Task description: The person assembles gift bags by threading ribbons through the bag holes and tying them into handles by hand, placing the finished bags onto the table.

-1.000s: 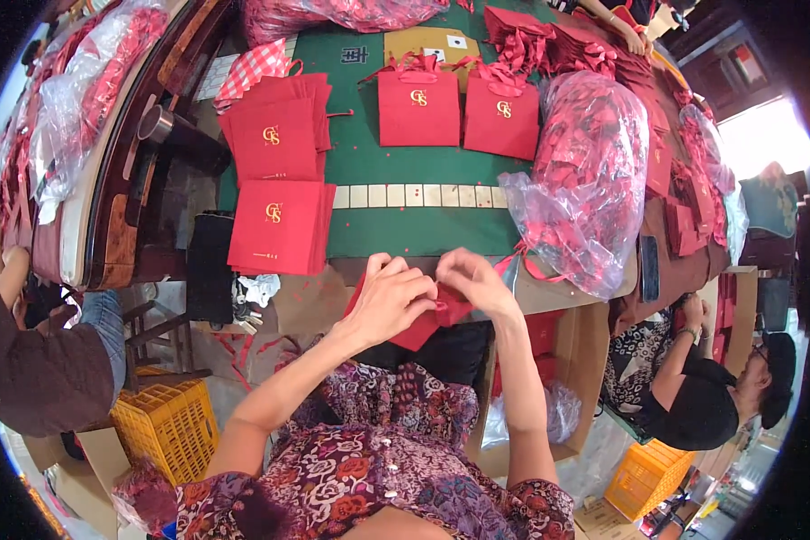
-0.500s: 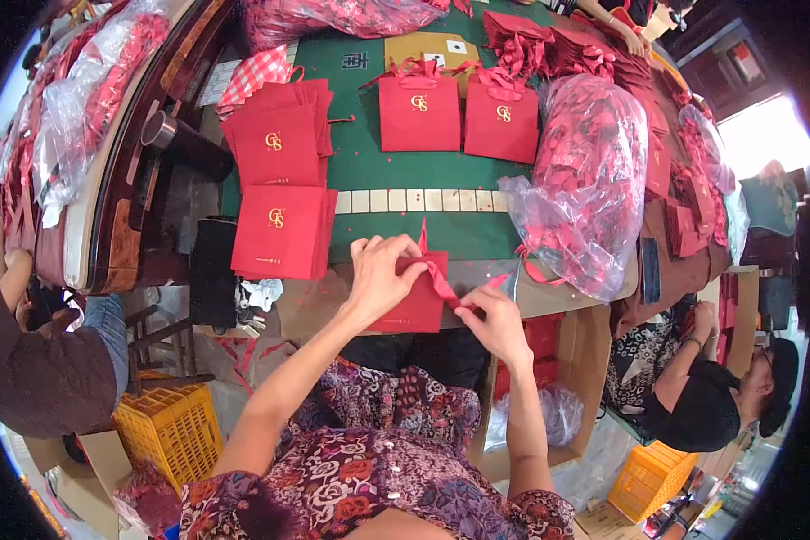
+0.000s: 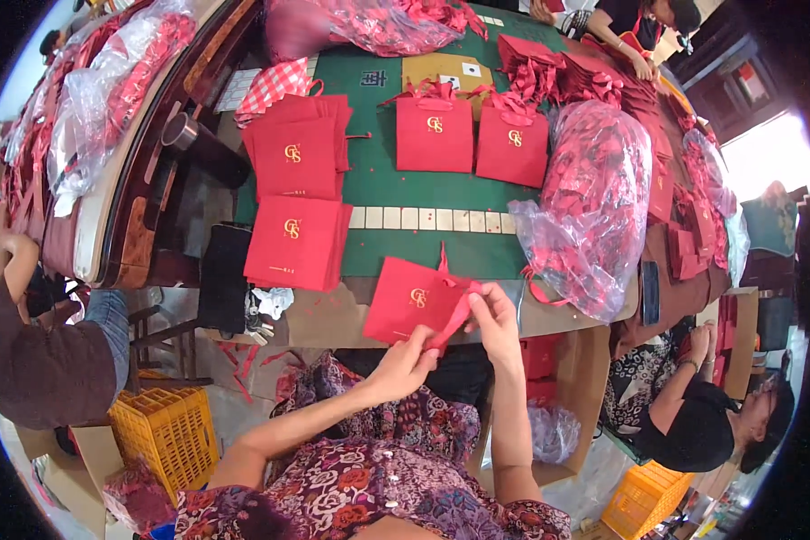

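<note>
A small red paper gift bag (image 3: 405, 301) with gold lettering lies tilted at the table's near edge. My left hand (image 3: 403, 367) is closed on the bag's lower right corner, thumb and fingers pinched together. At the upper right corner, my right hand (image 3: 495, 319) pinches a red ribbon (image 3: 457, 317), which hangs down the bag's right side toward my left fingertips. Whether the left fingers also grip the ribbon's end, I cannot tell. Another bit of ribbon sticks up from the bag's top edge.
Stacked red bags (image 3: 295, 241) lie to the left, beside a dark tumbler (image 3: 202, 148). Two bags with ribbon handles (image 3: 434, 135) lie farther back, behind a row of tiles (image 3: 427, 220). A plastic sack of red ribbons (image 3: 598, 180) fills the right. Co-workers sit on both sides.
The bag has turned and now shows its gold lettering. My left hand has moved from its top edge down to the lower right corner; my right hand stays by the ribbon.
</note>
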The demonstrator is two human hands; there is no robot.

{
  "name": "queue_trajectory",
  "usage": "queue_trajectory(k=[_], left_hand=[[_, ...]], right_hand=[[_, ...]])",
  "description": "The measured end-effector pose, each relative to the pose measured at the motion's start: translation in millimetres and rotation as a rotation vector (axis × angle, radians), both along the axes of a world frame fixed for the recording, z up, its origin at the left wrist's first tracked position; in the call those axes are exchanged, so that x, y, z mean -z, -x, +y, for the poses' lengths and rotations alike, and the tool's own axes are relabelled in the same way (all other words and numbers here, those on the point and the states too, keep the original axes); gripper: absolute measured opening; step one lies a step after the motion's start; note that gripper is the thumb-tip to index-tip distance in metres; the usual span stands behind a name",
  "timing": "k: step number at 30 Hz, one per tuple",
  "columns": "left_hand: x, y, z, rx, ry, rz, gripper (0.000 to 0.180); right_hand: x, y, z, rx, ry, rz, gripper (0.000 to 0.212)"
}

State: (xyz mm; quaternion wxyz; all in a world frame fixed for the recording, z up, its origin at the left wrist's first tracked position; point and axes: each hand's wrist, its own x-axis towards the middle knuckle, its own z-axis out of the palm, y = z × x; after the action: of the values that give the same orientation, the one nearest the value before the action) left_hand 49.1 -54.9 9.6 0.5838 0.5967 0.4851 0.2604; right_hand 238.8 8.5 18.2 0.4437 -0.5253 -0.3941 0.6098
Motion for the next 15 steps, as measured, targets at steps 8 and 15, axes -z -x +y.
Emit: queue_trajectory(k=[8,15], left_hand=[[-4,47,27,-0.042,-0.247,0.171,0.011],[-5,52,47,-0.091,-0.354,0.213,0.010]], right_hand=[[14,-19,-6,-0.024,0.014,-0.134,0.013],[-27,15,-15,-0.061,-0.376,-0.614,0.038]])
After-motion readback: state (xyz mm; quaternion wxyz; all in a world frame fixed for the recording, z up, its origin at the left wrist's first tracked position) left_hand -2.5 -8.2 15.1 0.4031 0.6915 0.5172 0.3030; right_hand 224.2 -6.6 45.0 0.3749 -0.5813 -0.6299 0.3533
